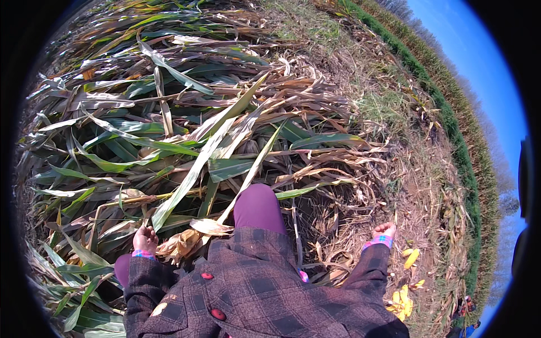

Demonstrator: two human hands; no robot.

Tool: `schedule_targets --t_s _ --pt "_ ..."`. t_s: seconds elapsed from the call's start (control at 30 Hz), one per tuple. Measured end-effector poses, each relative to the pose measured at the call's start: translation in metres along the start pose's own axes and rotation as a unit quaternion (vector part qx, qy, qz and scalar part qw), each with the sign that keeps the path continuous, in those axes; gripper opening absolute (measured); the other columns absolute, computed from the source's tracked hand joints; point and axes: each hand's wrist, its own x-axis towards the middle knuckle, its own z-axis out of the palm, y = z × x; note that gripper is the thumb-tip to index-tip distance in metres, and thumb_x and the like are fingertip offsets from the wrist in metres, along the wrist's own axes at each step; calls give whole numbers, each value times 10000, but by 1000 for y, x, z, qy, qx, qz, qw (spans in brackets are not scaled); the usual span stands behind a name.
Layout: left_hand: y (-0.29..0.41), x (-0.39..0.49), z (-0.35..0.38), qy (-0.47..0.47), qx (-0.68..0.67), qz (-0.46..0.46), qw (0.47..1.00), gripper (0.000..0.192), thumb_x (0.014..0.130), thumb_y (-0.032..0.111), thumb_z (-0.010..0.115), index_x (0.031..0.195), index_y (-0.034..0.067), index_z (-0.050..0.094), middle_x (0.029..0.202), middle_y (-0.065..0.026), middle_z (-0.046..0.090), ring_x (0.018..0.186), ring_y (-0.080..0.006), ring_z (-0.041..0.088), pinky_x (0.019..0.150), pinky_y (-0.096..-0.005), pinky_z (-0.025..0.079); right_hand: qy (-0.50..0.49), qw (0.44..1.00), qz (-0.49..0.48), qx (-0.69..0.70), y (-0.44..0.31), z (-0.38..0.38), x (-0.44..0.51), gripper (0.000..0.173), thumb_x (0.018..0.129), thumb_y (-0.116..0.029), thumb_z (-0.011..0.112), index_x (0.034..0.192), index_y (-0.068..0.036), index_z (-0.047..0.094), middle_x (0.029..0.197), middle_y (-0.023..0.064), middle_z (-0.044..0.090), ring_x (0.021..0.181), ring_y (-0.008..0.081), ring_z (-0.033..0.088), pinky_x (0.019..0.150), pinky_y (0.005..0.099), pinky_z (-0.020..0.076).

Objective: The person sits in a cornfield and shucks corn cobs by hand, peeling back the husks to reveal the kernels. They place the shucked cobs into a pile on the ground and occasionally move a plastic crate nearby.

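Note:
My left hand [146, 241], fingers curled, is at the lower left over the cut corn stalks [127, 194]. A dry husk or stem rises just above its fingertips; whether it is gripped cannot be made out. To the right of that hand lies a dry, papery corn husk [181, 244], partly opened. My right hand [384, 230] is held out at the right above straw-covered ground, its fingers bent. A thin pale strand shows beside it, but I cannot tell if it is held. Husked yellow corn ears [411, 258] lie just below the right hand.
More yellow ears [401, 302] are heaped at the lower right. Long green and dry corn leaves [228, 114] cover the ground ahead of my purple-clad knee [260, 207]. Standing corn [477, 169] lines the far edge. Other people [467, 306] are at the far lower right.

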Motion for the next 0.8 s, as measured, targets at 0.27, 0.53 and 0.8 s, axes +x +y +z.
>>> schedule_targets --t_s 0.27,0.53,0.8 --pt "7 -24 -10 9 -2 9 1000 146 861 231 511 807 97 532 762 -23 590 619 -126 527 545 -289 456 -343 884 82 -307 181 173 -103 80 819 -125 550 769 -94 496 550 0 449 428 124 431 366 274 342" --pt "5 -33 -3 10 25 14 1000 72 827 166 522 828 97 500 740 -36 585 583 -129 530 525 -294 455 -569 675 -53 -468 289 234 -205 20 764 -38 575 773 -37 558 607 13 531 455 83 478 404 222 392" --pt "-29 -54 16 -207 522 155 813 205 812 169 564 970 39 552 804 -96 620 715 -174 595 632 -299 484 -678 489 -149 -527 345 261 -287 77 726 -91 586 778 -33 585 624 25 573 573 88 525 559 247 446"
